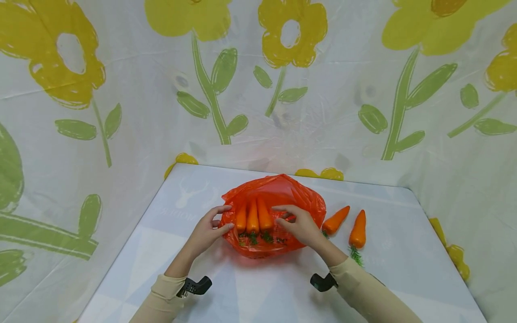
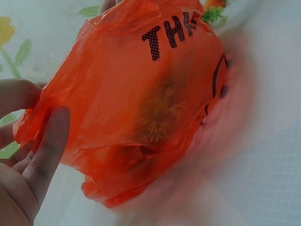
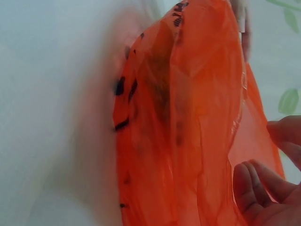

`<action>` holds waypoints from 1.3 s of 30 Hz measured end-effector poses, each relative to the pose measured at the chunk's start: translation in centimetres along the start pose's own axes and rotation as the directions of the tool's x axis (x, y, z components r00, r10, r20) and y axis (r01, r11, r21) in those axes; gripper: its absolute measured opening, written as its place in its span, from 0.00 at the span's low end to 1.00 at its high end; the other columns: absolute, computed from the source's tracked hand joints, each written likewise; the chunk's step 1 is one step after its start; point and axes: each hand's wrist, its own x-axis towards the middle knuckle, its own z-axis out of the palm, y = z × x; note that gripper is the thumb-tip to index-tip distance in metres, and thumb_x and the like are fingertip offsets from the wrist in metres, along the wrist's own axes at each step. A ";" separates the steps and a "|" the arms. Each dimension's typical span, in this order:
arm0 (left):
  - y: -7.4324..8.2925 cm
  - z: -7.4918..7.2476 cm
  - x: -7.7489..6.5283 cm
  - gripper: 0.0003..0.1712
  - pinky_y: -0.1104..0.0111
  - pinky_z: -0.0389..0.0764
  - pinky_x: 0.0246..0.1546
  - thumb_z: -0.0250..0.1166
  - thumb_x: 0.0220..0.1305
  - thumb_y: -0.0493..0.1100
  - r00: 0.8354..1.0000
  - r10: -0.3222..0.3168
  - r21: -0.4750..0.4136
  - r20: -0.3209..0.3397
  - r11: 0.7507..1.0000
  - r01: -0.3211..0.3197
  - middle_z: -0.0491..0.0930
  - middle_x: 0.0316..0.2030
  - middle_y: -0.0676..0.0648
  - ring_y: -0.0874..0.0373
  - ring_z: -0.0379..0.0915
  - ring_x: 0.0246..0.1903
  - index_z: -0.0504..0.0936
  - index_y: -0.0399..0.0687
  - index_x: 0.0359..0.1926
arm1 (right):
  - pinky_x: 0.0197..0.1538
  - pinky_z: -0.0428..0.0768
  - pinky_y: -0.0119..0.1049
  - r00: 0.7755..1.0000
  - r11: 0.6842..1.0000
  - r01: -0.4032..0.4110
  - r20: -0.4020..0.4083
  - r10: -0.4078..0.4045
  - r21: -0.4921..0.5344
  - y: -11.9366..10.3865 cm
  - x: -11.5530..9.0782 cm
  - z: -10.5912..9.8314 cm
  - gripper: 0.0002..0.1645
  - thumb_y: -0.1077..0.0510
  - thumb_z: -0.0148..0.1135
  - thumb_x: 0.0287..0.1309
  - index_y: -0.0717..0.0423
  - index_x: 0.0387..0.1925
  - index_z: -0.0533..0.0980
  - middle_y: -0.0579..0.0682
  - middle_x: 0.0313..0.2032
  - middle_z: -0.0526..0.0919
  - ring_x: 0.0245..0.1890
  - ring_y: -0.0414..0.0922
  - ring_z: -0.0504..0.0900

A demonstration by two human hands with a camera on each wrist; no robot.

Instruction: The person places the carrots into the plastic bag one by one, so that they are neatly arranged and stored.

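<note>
A thin red plastic bag (image 1: 282, 188) lies spread on the table with its mouth facing up. Three toy carrots (image 1: 252, 217) sit side by side in it, green tops toward me. My left hand (image 1: 208, 229) pinches the bag's left edge; the left wrist view has the thumb (image 2: 54, 134) in front of the plastic and other fingers behind it. Over the right part of the bag, my right hand (image 1: 296, 224) is held with thumb and fingers apart, just right of the carrots. In the right wrist view, its fingertips (image 3: 247, 181) overlap the bag's edge with nothing pinched between them.
Two more carrots, one leaning (image 1: 337, 220) close by the bag and another (image 1: 357, 231) farther right, lie on the pale table (image 1: 404, 269). A flower-patterned curtain (image 1: 323, 112) surrounds the table at the back and sides.
</note>
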 end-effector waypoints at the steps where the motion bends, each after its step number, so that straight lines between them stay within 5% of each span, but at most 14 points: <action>1: 0.0 0.0 0.0 0.33 0.64 0.87 0.42 0.70 0.67 0.45 1.000 0.000 0.000 0.001 1.000 0.000 0.67 0.68 0.39 0.47 0.82 0.47 0.71 0.48 0.69 | 0.39 0.84 0.37 1.000 1.000 -0.001 -0.003 0.001 0.005 0.0 -0.1 -0.1 0.23 0.55 0.68 0.66 0.43 0.62 0.80 0.50 0.52 0.83 0.41 0.50 0.80; 18: -0.1 -0.1 0.0 0.32 0.64 0.87 0.43 0.70 0.67 0.45 1.000 0.000 -0.003 0.006 1.000 0.000 0.67 0.67 0.38 0.47 0.82 0.48 0.71 0.48 0.69 | 0.39 0.84 0.37 0.998 1.000 0.015 -0.053 -0.015 0.015 0.5 -1.0 -2.0 0.21 0.53 0.68 0.67 0.40 0.60 0.81 0.47 0.45 0.83 0.38 0.49 0.82; 28: 0.0 -0.1 -0.1 0.32 0.63 0.87 0.43 0.71 0.66 0.45 1.000 -0.019 0.018 -0.003 1.000 0.019 0.68 0.67 0.40 0.46 0.82 0.48 0.72 0.51 0.69 | 0.44 0.84 0.39 0.996 0.999 0.046 -0.082 -0.044 0.024 0.8 -1.3 -3.0 0.21 0.56 0.65 0.69 0.47 0.62 0.80 0.55 0.53 0.83 0.46 0.49 0.80; 39: 0.1 0.0 0.0 0.32 0.64 0.87 0.43 0.71 0.66 0.45 1.000 -0.021 0.021 -0.006 1.000 0.021 0.68 0.67 0.40 0.46 0.82 0.48 0.72 0.50 0.69 | 0.42 0.84 0.39 0.994 0.999 0.044 -0.100 -0.045 -0.014 0.6 -1.8 -3.7 0.21 0.55 0.65 0.69 0.47 0.61 0.80 0.49 0.46 0.84 0.41 0.49 0.80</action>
